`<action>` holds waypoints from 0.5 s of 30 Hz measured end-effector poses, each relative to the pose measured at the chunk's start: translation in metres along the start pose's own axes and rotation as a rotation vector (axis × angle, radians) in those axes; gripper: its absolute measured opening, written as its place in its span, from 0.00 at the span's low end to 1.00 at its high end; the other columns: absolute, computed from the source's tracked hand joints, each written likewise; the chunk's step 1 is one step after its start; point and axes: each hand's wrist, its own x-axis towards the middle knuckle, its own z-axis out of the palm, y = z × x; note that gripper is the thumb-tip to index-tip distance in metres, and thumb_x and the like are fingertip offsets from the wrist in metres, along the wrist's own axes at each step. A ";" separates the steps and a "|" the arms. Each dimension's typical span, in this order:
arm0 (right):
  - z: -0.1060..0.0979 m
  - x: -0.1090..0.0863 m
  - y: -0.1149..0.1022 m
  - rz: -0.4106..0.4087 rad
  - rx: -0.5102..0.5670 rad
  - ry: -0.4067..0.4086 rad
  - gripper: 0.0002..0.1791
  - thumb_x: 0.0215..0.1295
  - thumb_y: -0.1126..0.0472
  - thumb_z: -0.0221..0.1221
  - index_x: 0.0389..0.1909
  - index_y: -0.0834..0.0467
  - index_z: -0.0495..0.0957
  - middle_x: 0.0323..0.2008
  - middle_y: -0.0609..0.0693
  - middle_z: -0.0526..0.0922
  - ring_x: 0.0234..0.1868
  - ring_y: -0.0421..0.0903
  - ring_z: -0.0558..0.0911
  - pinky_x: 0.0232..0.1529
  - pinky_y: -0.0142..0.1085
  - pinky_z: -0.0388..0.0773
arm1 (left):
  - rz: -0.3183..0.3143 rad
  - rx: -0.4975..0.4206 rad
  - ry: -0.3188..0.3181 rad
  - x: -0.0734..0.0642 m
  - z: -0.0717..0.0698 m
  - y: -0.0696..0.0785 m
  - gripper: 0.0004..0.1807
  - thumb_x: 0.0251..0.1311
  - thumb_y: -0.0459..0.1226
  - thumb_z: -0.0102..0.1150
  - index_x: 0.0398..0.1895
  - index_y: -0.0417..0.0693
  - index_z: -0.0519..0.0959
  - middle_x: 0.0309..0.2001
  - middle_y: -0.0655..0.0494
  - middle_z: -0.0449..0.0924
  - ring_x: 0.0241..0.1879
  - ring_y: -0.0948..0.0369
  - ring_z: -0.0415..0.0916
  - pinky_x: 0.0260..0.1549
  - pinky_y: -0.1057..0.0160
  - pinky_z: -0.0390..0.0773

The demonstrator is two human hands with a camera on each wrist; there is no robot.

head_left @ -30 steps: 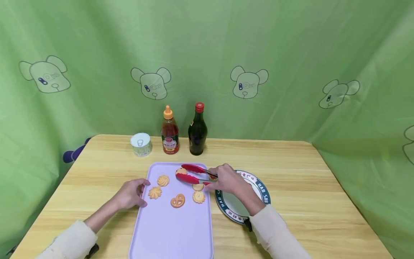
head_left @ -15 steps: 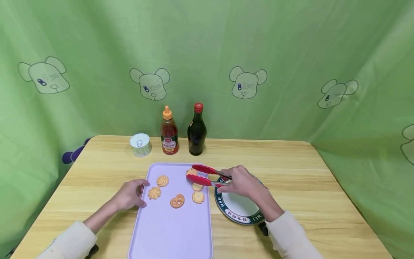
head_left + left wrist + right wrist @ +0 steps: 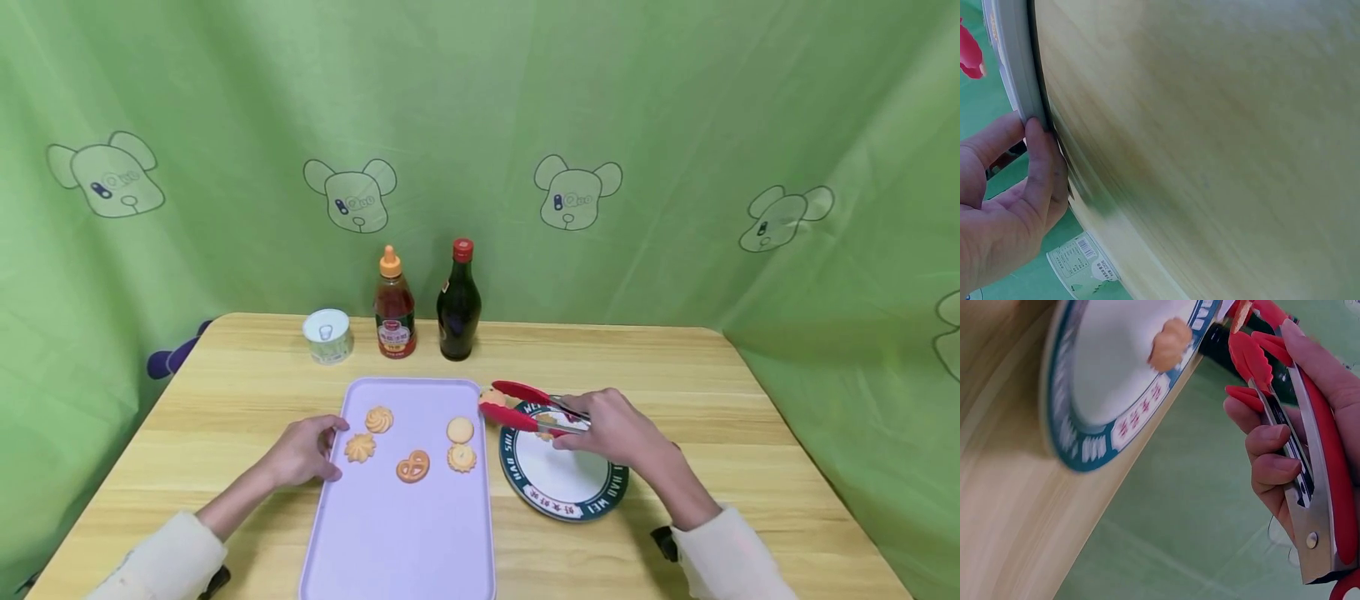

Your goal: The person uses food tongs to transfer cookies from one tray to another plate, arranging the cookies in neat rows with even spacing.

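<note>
My right hand (image 3: 615, 427) grips red-and-metal food tongs (image 3: 1329, 469). Between the tongs' red tips is a round cookie (image 3: 492, 397), held over the gap where the lilac tray (image 3: 397, 542) and the white plate (image 3: 570, 479) with a dark green patterned rim come close. On the plate's far side lies another cookie (image 3: 1171, 345), partly behind the tongs in the head view. My left hand (image 3: 303, 450) pinches the tray's left edge between thumb and fingers. On the tray are a pretzel-shaped cookie (image 3: 412, 467), a swirl cookie (image 3: 378, 419), a flower-shaped cookie (image 3: 360, 447) and two round cookies (image 3: 461, 430).
Along the table's back stand a tin can (image 3: 327, 337), a sauce bottle (image 3: 394, 312) with an orange cap and a dark bottle (image 3: 458, 308) with a red cap. A green curtain (image 3: 480, 125) hangs behind the wooden table (image 3: 712, 400).
My right hand has moved the tongs and the gripped cookie rightward from above the tray to the plate's left side. My left hand stays at the tray's edge.
</note>
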 end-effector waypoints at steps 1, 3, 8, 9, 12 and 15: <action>-0.001 -0.002 0.003 0.012 -0.001 0.001 0.37 0.45 0.45 0.71 0.55 0.63 0.77 0.49 0.61 0.83 0.36 0.45 0.77 0.28 0.30 0.71 | -0.001 -0.003 -0.001 0.000 0.000 0.000 0.37 0.29 0.26 0.74 0.53 0.36 0.74 0.33 0.50 0.74 0.28 0.60 0.70 0.26 0.66 0.75; -0.003 -0.006 0.009 0.039 -0.004 0.001 0.38 0.45 0.45 0.71 0.54 0.63 0.77 0.50 0.63 0.82 0.38 0.47 0.77 0.31 0.32 0.72 | -0.004 -0.005 -0.004 0.000 0.000 0.000 0.37 0.29 0.26 0.74 0.53 0.36 0.74 0.34 0.50 0.74 0.29 0.60 0.70 0.26 0.66 0.75; -0.009 -0.016 0.021 0.073 0.001 0.009 0.37 0.45 0.47 0.71 0.54 0.65 0.77 0.52 0.66 0.80 0.37 0.47 0.76 0.29 0.32 0.70 | -0.011 -0.007 -0.009 0.001 0.000 0.000 0.38 0.29 0.26 0.74 0.54 0.35 0.74 0.34 0.50 0.74 0.29 0.60 0.70 0.26 0.66 0.75; -0.010 -0.018 0.023 0.069 0.001 0.016 0.37 0.45 0.47 0.71 0.54 0.65 0.77 0.52 0.66 0.79 0.37 0.47 0.76 0.29 0.32 0.70 | -0.012 -0.006 -0.009 0.001 0.000 0.000 0.38 0.29 0.26 0.74 0.54 0.35 0.74 0.34 0.50 0.74 0.29 0.60 0.70 0.26 0.66 0.75; -0.011 -0.025 0.029 0.060 0.004 0.038 0.37 0.45 0.47 0.71 0.53 0.66 0.77 0.51 0.67 0.80 0.37 0.48 0.77 0.29 0.34 0.72 | -0.013 -0.004 -0.008 0.001 0.000 0.000 0.38 0.29 0.26 0.74 0.54 0.35 0.74 0.34 0.50 0.74 0.29 0.59 0.70 0.26 0.65 0.75; -0.012 -0.031 0.036 0.038 0.001 0.067 0.36 0.45 0.48 0.72 0.52 0.66 0.78 0.48 0.67 0.81 0.39 0.51 0.81 0.35 0.40 0.80 | -0.013 -0.003 -0.010 0.000 0.000 0.000 0.38 0.29 0.26 0.74 0.54 0.35 0.74 0.34 0.50 0.74 0.29 0.59 0.70 0.27 0.66 0.75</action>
